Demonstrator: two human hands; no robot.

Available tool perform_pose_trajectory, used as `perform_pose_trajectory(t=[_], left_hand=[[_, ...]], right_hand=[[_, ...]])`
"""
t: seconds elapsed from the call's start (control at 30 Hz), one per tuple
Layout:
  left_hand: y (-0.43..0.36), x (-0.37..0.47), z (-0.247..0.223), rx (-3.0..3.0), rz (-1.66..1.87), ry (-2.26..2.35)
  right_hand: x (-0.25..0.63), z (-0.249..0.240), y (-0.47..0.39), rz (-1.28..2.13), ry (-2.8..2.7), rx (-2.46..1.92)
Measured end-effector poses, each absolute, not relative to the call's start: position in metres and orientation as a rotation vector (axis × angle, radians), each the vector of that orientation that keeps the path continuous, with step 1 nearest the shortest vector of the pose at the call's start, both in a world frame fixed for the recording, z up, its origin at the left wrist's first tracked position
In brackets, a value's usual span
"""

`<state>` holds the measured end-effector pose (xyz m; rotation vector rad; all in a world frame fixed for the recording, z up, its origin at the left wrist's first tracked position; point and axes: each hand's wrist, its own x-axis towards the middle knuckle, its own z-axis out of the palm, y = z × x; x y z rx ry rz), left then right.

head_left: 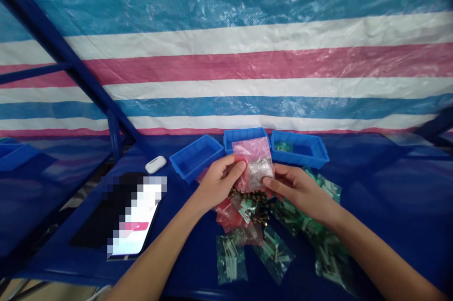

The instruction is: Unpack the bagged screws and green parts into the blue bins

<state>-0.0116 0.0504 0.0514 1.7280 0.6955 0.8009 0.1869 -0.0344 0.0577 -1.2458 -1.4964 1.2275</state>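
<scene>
Between my two hands is a pink plastic bag [252,147], raised above the pile, with a clear packet [259,173] at its front. My left hand [222,178] pinches the bag's left side between thumb and fingers. On the right, my right hand [300,190] grips the lower right edge, thumb on the clear packet. Just below lie small brass-coloured parts [262,213], partly hidden by the bag and hands. Red-pink bags [228,213] are heaped beside them. Clear packets of pale slim pieces [230,258] lie nearer me, and more greenish packets [329,254] spread under my right forearm.
Three blue trays stand behind my hands: a left tray [196,154], a middle tray [244,134] and a right tray [300,147] with a small packet inside. A white case [155,164] and a device with a lit screen [141,225] lie left. Blue frame bars [88,88] border the striped sheet.
</scene>
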Motion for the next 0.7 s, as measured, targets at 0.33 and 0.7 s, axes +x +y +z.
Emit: perform_pose_trajectory(t=[0.33, 0.7], left_hand=[[0.0541, -0.0177, 0.0585, 1.542, 0.635, 0.69], [0.0539, -0.0127, 0.0546, 1.501, 0.74, 0.803]], right_hand=[[0.1928, 0.0556, -0.0312, 1.15, -1.244, -1.266], [0.1919, 0.0494, -0.0294, 1.13, -1.205, -1.297]])
